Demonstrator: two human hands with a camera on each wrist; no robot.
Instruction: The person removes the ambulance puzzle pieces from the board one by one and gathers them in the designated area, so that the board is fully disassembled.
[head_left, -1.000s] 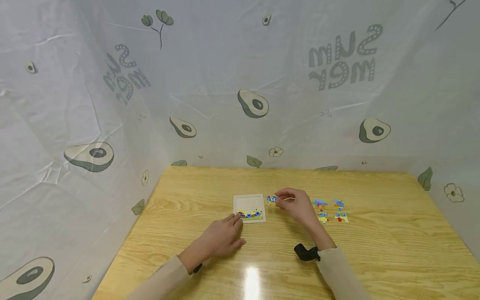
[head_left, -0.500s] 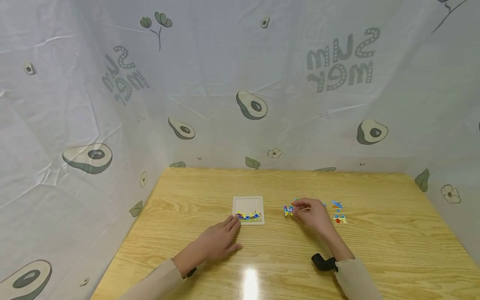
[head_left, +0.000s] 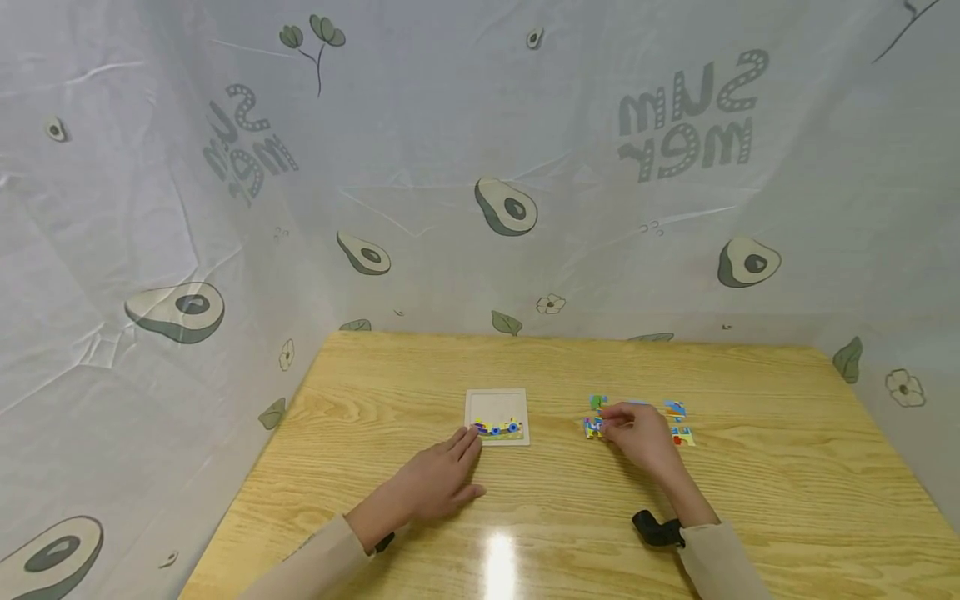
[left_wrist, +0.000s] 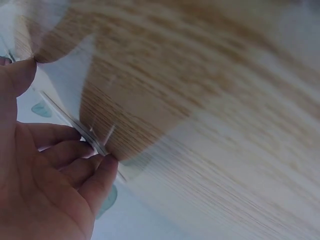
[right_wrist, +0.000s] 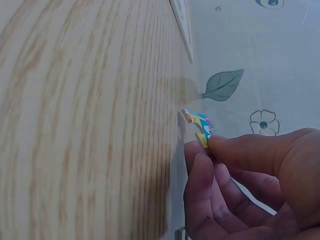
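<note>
A small pale wooden puzzle tray (head_left: 498, 406) lies flat on the table, with fitted colourful pieces (head_left: 498, 429) along its near side. My left hand (head_left: 438, 477) rests its fairly straight fingertips on the tray's near-left corner. In the left wrist view the left hand (left_wrist: 55, 170) touches the tray's thin edge. To the right of the tray, my right hand (head_left: 643, 439) pinches a blue, yellow and purple puzzle piece (head_left: 592, 427) between thumb and fingers. The right wrist view shows that puzzle piece (right_wrist: 204, 129) close to the table surface; whether it touches is unclear.
Loose puzzle pieces lie around the right hand: a green and blue piece (head_left: 597, 402), a blue and orange piece (head_left: 675, 408) and a red and yellow piece (head_left: 683, 436). The hand partly covers others. A printed white curtain (head_left: 420, 200) hangs behind the wooden table (head_left: 390, 375).
My right hand has carried the puzzle piece rightward, from beside the tray to the loose pieces, and lowered it nearer to me. The left hand has stayed on the tray.
</note>
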